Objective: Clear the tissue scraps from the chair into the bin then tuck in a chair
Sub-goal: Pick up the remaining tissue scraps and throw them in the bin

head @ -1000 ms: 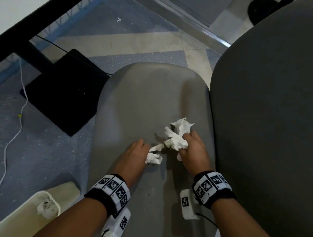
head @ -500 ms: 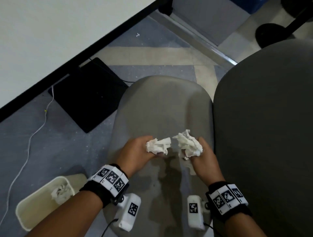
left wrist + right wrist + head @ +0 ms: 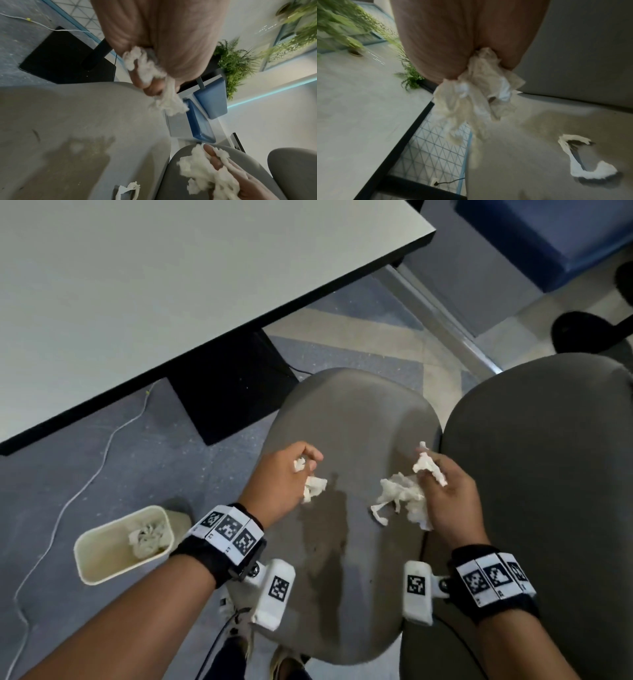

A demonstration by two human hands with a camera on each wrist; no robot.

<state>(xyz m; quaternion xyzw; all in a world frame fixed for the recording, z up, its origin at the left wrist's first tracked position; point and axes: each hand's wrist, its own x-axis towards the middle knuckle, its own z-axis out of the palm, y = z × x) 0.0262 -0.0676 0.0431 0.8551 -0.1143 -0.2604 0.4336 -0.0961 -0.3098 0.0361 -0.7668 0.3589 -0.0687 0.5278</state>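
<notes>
Above the grey chair seat (image 3: 349, 412), my left hand (image 3: 281, 477) grips a small white tissue scrap (image 3: 313, 487), and the fingers are curled round it (image 3: 145, 67). My right hand (image 3: 452, 501) grips a larger crumpled tissue wad (image 3: 400, 496) near the seat's right edge, with strips hanging down (image 3: 479, 97). One thin torn scrap (image 3: 594, 172) lies loose on the seat, also seen in the left wrist view (image 3: 132, 186). The cream bin (image 3: 92, 556) stands on the floor left of the chair with tissue (image 3: 147, 537) inside.
The chair's dark backrest (image 3: 548, 491) rises at the right. A grey desk (image 3: 154, 285) spans the upper left, with its black base plate (image 3: 236, 392) and a white cable (image 3: 85, 481) on the floor beneath. A blue seat (image 3: 548, 234) stands at the far right.
Both hands have come up off the seat and moved apart, each carrying its tissue. The left hand has shifted left, towards the bin's side.
</notes>
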